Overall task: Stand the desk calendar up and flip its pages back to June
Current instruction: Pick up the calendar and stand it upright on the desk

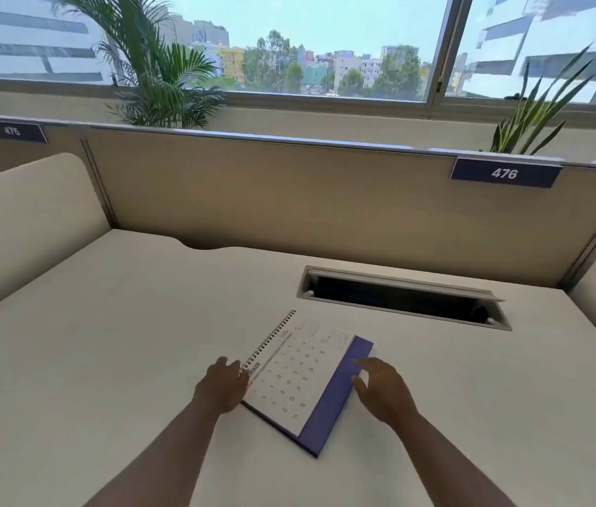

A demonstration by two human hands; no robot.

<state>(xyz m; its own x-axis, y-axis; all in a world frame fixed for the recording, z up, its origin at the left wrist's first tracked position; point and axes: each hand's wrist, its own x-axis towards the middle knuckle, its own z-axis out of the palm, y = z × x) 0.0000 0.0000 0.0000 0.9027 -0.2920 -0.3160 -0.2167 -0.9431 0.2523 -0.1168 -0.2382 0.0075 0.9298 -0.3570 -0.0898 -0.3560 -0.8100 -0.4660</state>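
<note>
Our left hand (224,387) lay at the spiral side of the calendar (300,378). Its fingers were loosely curled and touched the wire rings (269,340). It did not pinch anything that we could see. Our right hand (380,391) was at the other side, by the purple strip (340,393). Its fingers were spread, and the fingertips touched the edge of that strip.

The calendar lay flat on the desk (106,342), turned at a slant, between our two hands. The top page was white with rows of numbers. We could read letters that ended in "MBER" near the rings. We could not tell which month it was.

Just behind the calendar there was a long dark slot (402,298) cut in the desk. A tan wall (289,199) stood at the back of the desk. It had a blue sign (505,173) that said 476. Green plants (164,67) stood behind the wall, in front of a big window (325,42).
</note>
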